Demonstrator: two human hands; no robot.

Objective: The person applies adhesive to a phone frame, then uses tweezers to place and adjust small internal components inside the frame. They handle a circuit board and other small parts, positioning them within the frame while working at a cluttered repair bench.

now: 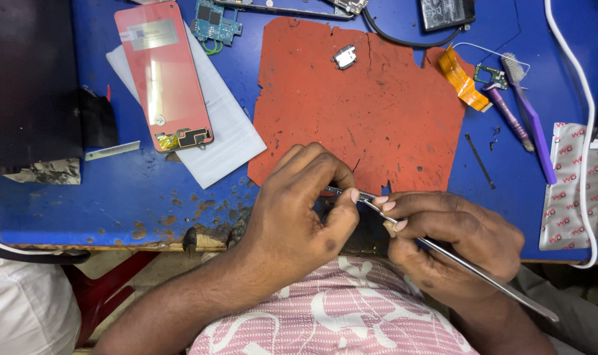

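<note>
My left hand (299,210) is curled at the front edge of the blue table, pinching a small dark part between thumb and fingers; the part is mostly hidden. My right hand (453,240) grips long metal tweezers (470,266), whose tips meet the left fingertips. Both hands hover just in front of a worn red mat (365,112). A small silver component (344,57) lies on the mat's far side.
A phone screen panel with red film (162,72) lies on white paper (226,131) at left. A green circuit board (215,25), an orange flex cable (463,79), a purple brush (532,118), a white cable (585,131) and a printed pouch (569,190) sit around.
</note>
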